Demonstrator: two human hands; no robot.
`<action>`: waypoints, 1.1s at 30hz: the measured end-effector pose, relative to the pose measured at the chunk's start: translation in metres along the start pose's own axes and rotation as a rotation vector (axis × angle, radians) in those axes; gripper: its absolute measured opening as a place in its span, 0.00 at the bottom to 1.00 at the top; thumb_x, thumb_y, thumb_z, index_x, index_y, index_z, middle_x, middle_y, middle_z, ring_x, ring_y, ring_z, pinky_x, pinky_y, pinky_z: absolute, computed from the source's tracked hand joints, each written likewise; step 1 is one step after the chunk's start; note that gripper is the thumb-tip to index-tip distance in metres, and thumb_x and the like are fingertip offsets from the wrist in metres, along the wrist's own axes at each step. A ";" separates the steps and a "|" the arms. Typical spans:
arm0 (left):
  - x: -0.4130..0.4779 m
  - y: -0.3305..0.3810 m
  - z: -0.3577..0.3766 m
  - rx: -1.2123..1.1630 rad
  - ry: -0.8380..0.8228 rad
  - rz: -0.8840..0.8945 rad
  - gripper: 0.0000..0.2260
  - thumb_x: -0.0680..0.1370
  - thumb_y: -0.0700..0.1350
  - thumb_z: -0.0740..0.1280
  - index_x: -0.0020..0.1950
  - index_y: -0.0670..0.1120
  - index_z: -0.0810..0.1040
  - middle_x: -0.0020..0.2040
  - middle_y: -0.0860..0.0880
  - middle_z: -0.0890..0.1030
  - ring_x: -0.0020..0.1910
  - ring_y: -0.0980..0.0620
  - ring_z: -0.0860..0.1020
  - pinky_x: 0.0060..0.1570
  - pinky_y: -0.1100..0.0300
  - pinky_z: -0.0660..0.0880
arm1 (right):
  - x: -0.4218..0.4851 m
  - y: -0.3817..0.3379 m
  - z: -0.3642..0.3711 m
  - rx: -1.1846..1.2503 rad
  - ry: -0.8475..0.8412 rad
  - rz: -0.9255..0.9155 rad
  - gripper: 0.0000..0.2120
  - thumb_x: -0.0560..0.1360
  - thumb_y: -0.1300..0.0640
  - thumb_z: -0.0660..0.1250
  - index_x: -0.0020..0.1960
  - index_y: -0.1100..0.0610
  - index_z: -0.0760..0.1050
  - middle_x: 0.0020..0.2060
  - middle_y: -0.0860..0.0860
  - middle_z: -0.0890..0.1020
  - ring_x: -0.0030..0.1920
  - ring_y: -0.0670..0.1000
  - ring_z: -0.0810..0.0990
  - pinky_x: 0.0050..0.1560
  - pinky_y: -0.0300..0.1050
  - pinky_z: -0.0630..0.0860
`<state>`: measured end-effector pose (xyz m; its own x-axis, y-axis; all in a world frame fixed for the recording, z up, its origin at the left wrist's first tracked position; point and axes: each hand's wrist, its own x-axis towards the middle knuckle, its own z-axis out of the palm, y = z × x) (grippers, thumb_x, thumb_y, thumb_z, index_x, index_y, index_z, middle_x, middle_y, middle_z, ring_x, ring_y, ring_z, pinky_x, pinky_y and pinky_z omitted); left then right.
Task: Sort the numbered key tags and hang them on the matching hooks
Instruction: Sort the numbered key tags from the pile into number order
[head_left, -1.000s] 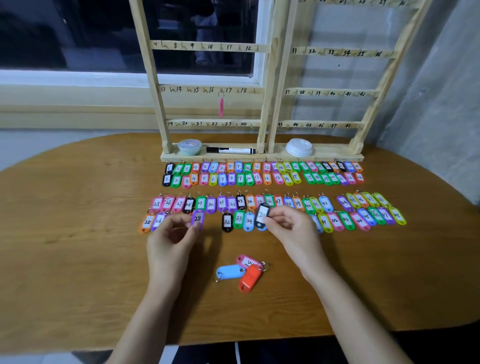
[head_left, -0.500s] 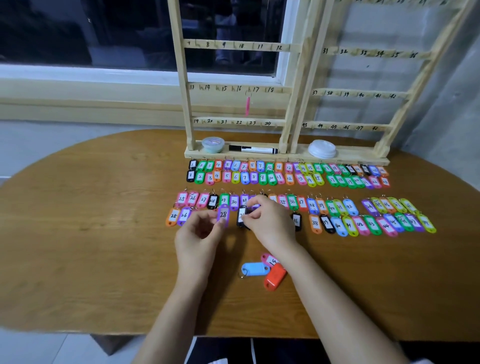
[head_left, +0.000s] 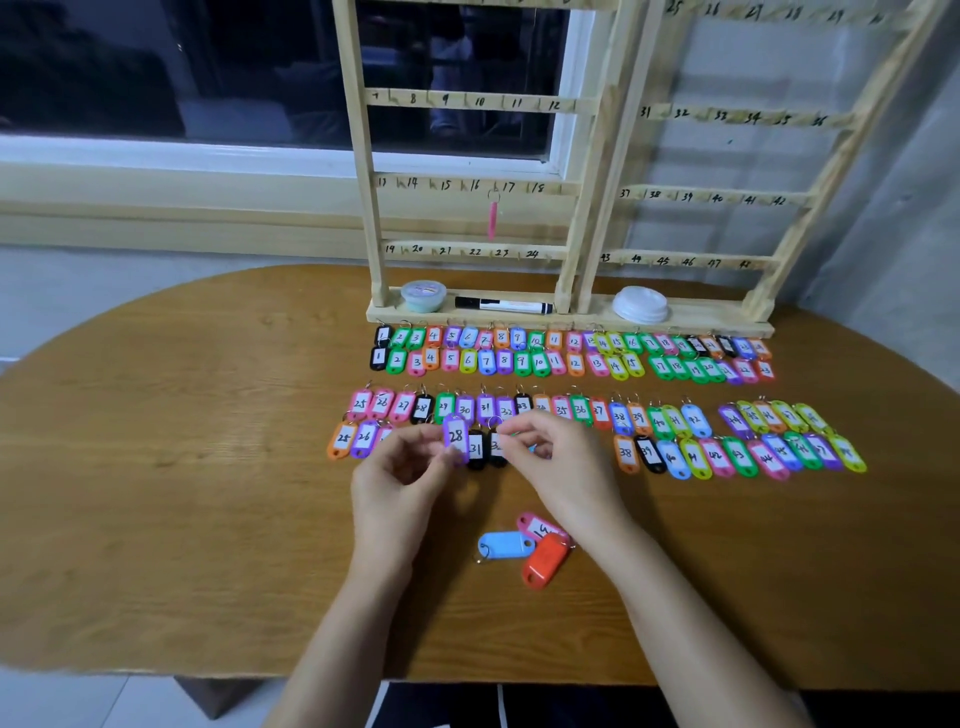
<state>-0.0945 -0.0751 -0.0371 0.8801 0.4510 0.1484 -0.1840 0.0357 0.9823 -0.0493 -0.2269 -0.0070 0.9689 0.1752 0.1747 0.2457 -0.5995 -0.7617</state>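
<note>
Purple tag 28 (head_left: 456, 439) is pinched upright in the left hand (head_left: 400, 483) above the wooden desk (head_left: 156, 467), amid the lower rows of numbered key tags (head_left: 695, 420). The right hand (head_left: 563, 467), fingers curled, meets a black tag (head_left: 497, 448) beside it; whether it grips cannot be told. A pink tag (head_left: 492, 221) hangs on the hook rack (head_left: 519, 253).

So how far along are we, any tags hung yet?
Sorting looks mostly done: numbered rows lie on the table. One pink tag hangs from the rack, by 16 and 17. In hand: the left hand pinches purple tag 28; the right hand fingers a black tag beside it, grip unclear. Remaining: three loose tags unsorted, nearly every hook bare.
</note>
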 end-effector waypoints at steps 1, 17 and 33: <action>-0.001 0.001 0.001 -0.010 -0.041 0.006 0.08 0.73 0.33 0.72 0.48 0.45 0.80 0.38 0.49 0.83 0.40 0.53 0.82 0.44 0.65 0.77 | -0.004 0.000 0.000 0.043 -0.017 -0.016 0.06 0.76 0.51 0.68 0.51 0.48 0.81 0.42 0.40 0.82 0.44 0.39 0.79 0.43 0.37 0.77; -0.015 0.003 -0.008 0.313 -0.521 0.095 0.09 0.68 0.41 0.77 0.47 0.46 0.83 0.44 0.50 0.84 0.43 0.57 0.81 0.46 0.66 0.75 | -0.032 0.053 -0.021 0.365 0.207 0.091 0.06 0.74 0.59 0.71 0.42 0.48 0.79 0.38 0.46 0.84 0.42 0.44 0.81 0.45 0.39 0.78; -0.018 -0.006 -0.008 0.614 -0.569 0.305 0.12 0.72 0.41 0.75 0.48 0.58 0.80 0.46 0.58 0.81 0.48 0.59 0.78 0.50 0.59 0.75 | -0.036 0.063 -0.017 0.315 0.209 0.044 0.02 0.74 0.59 0.71 0.46 0.55 0.81 0.38 0.47 0.83 0.42 0.45 0.81 0.43 0.40 0.78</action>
<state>-0.1126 -0.0765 -0.0468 0.9454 -0.1546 0.2870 -0.3225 -0.5717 0.7544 -0.0676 -0.2842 -0.0510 0.9712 -0.0277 0.2367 0.2149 -0.3274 -0.9201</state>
